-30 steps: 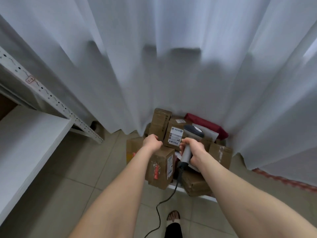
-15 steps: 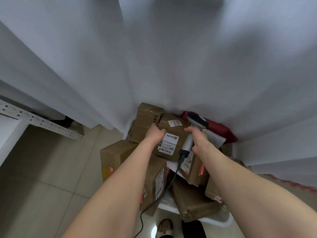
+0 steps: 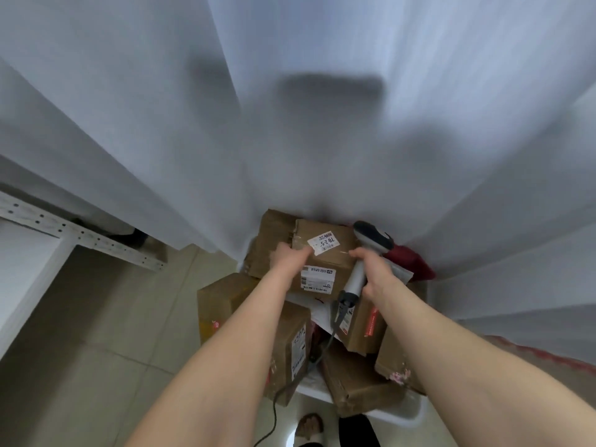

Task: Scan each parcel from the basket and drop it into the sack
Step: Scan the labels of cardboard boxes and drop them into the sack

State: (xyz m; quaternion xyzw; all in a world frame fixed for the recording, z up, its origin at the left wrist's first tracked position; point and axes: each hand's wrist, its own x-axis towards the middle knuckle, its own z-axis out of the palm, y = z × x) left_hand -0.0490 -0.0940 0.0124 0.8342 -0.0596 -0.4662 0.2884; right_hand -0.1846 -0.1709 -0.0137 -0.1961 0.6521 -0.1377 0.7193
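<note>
Parcel, a brown cardboard box, lies on top of the heap in the white basket, up against the white curtain. It carries two white labels. The upper one reads "70-2-5" in black, with a line of red print beside it that is too blurred to read. The lower one is a shipping label with a barcode, its text too small to make out.

The left hand grips the parcel at its left edge, fingers curled over the cardboard. The right hand is wrapped round the grey handle of the scanner, whose dark head sits just beside the parcel's far right corner. The forefinger stretches out to the parcel's right edge. One dark cable runs from the scanner's base down between the boxes to the floor.

Counting the parcel, at least seven brown boxes show. One is behind it on the left, one on the left side of the heap, one under the left forearm, one under the right hand, and two at the near end of the basket. The box under the forearm has one white shipping label on its side, unreadable. The box under the right hand bears a red printed strip and a white label, both illegible. One red package and one pale mailer lie at the far right. A white perforated shelf stands at the left.
</note>
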